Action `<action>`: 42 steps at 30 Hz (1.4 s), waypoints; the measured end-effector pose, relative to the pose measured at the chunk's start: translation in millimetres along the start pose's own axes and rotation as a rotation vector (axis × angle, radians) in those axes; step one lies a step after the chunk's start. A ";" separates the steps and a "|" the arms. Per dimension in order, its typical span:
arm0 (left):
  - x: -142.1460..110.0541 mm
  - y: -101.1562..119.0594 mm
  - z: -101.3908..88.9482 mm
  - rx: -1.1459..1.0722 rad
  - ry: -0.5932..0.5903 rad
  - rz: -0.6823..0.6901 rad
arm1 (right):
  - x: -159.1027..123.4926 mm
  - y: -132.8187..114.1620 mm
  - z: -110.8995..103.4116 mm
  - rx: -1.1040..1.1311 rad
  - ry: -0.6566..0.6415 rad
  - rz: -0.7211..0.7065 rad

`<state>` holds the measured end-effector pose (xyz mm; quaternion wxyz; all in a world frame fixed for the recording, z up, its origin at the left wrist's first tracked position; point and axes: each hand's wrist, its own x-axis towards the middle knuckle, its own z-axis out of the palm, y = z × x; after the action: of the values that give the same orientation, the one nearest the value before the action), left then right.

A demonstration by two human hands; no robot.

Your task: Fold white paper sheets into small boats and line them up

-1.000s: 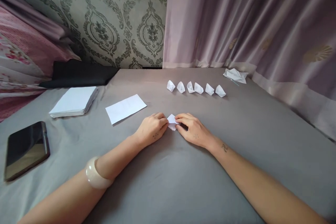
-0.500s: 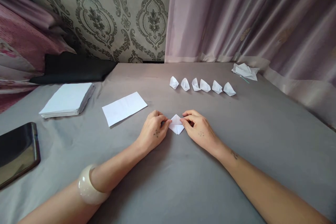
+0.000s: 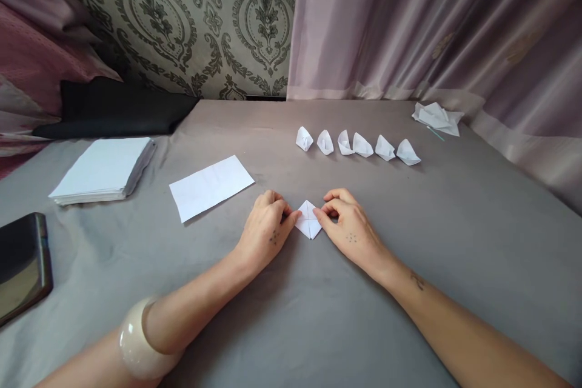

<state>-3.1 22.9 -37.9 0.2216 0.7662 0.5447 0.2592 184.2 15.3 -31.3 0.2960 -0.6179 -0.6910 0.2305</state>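
Note:
A small folded paper (image 3: 309,224), white and diamond-shaped with crease lines crossing at its middle, is between my two hands just above or on the grey cloth. My left hand (image 3: 269,227) pinches its left corner between thumb and curled fingers. At the opposite corner, my right hand (image 3: 349,221) has its thumb and index finger closed on the edge, the other fingers bent. Beyond the hands, several folded paper boats (image 3: 362,145) stand in a row. A white paper sheet (image 3: 211,187) lies flat to the left of my left hand.
On the left sit a stack of white paper (image 3: 100,168) and a phone (image 3: 22,267). Black cloth (image 3: 122,109) lies at the back left. Crumpled or folded papers (image 3: 437,118) and a thin green stick (image 3: 435,133) rest at the back right, near the curtain (image 3: 391,18).
The view has shifted slightly. The folded paper now shows a plainer diamond with crossing creases, its sides evened out. Both hands still hold its corners.

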 end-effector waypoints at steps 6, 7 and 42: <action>0.3 -2.0 -0.1 0.008 -0.017 0.008 | 0.8 -2.6 -3.5 0.000 -0.055 0.067; 0.4 -1.3 -0.5 0.020 -0.019 0.008 | 1.3 -2.1 -4.0 -0.009 -0.062 0.078; -3.5 0.4 -14.3 0.262 -0.168 0.432 | -12.0 13.6 -17.6 0.075 -0.067 -0.164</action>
<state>-12.9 20.3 -27.3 0.1046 0.9056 0.3772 0.1633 206.9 4.3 -29.4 0.3134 -0.5395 -0.7398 0.2517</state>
